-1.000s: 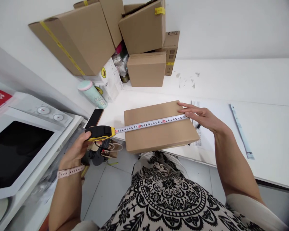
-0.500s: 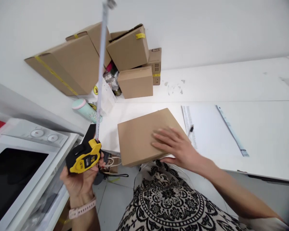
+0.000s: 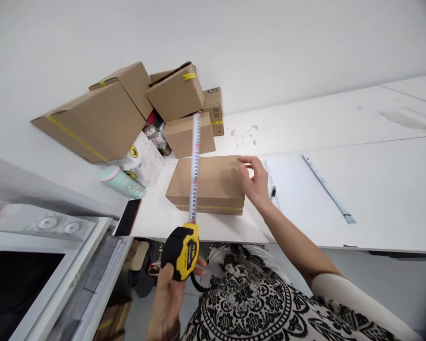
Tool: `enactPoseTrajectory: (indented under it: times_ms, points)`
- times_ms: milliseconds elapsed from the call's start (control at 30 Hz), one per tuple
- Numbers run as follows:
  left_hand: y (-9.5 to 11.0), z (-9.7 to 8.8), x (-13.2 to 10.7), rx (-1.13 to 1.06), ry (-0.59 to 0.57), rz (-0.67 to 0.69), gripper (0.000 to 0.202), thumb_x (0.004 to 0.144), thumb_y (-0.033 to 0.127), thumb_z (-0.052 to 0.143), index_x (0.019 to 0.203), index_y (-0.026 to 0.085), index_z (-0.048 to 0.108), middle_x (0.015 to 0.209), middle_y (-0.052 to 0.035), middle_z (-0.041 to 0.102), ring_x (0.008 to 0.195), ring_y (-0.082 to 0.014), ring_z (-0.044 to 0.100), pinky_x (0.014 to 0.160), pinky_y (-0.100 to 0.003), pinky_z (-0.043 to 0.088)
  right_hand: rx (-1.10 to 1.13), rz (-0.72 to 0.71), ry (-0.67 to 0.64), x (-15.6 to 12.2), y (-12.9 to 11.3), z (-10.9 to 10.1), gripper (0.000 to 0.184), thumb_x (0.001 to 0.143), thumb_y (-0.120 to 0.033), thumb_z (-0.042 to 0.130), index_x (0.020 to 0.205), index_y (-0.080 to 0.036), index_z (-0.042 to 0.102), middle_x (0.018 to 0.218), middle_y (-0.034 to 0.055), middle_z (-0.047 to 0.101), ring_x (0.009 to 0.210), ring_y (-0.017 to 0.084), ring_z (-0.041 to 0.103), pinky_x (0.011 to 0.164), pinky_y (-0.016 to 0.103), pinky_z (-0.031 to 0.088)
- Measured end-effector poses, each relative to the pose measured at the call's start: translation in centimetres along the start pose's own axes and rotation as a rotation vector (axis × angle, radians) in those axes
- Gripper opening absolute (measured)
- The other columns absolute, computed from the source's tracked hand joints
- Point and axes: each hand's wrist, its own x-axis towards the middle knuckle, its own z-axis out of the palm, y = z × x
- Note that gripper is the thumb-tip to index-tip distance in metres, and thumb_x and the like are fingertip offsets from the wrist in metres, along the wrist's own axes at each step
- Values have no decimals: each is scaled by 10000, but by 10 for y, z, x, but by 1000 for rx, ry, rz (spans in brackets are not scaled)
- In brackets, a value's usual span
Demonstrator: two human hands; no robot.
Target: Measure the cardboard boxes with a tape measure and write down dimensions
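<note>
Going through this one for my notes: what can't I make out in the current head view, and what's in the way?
In the head view:
- Tape blade: its far tip is blurred.
- Left hand: some fingers are hidden behind the tape measure.
- Taped carton: its underside is hidden by the carton itself.
- Printed sheet: its text is too small to read.
- Microwave: cut off by the left edge.

A mint-green bottle (image 3: pixel 124 182) sits beside an avocado-printed box (image 3: pixel 148 158), near a microwave (image 3: pixel 24 277).
</note>
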Motion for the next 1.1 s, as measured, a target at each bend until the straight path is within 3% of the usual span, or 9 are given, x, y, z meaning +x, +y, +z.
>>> enactPoseTrajectory:
  times_ms: [133,300,433,533,600,733,900,1000,1100]
  points:
    - [-8,18,2,52,-44,-56,685,694,844,585,1214,410,688,1287,-138,667,1158,-467,653,797,-586,611,14,13,-142,45,28,-8,556,965,-651,452,1380,-301,574,1492,96,559,1380,315,470,1182,546,362]
    - [-8,37,5,12,-82,-105,768,719,805,617,1345,360,601,1401,-188,603,1034,-427,706,605,-483,602,-30,-2,-284,81,62,11,671,950,-709,431,1449,-275,545,1588,81,480,1496,301,372,1274,513,223]
    - [-8,45,-3,-16,-74,-70,789,762,772,628,1355,251,611,1333,-213,646,887,-369,731,561,-421,584,-76,27,-313,93,74,28,511,996,-544,449,1317,-214,671,1457,103,618,1403,276,508,1228,467,333]
    - [-9,45,-17,-44,-57,-70,702,765,733,669,1209,190,701,1169,-181,721,778,-317,727,665,-427,603,-103,108,-346,95,73,34,374,972,-357,506,1224,-187,725,1315,104,713,1196,256,657,1088,429,480]
    - [-9,45,-29,-72,-40,-96,656,756,724,681,1148,201,737,1067,-157,748,823,-342,729,762,-461,606,-121,158,-375,94,71,36,305,929,-308,565,1134,-192,759,1189,87,765,1036,243,705,1000,420,525]
    - [0,51,-47,-158,-31,-192,607,711,649,761,1160,242,756,975,-131,764,1015,-400,708,872,-489,585,-86,196,-419,95,68,34,194,869,-267,629,967,-197,782,1016,65,793,931,223,704,927,395,539]
    - [16,63,-43,-84,-67,-206,1035,491,602,939,1407,251,609,1036,-142,762,996,-415,713,817,-461,575,19,226,-440,96,69,34,174,822,-211,635,928,-179,768,957,65,782,894,202,692,913,376,534]
    - [16,63,-36,-25,-149,-195,1070,493,617,939,1440,269,583,1031,-137,757,958,-399,722,811,-447,567,50,234,-433,96,71,35,154,799,-209,638,896,-176,753,933,64,771,876,201,685,905,384,537]
    - [7,59,-33,-66,-126,-158,1024,490,620,936,1406,285,623,994,-132,760,943,-407,725,773,-448,566,69,236,-424,96,72,35,142,784,-214,641,876,-177,742,913,59,763,875,201,679,911,392,536]
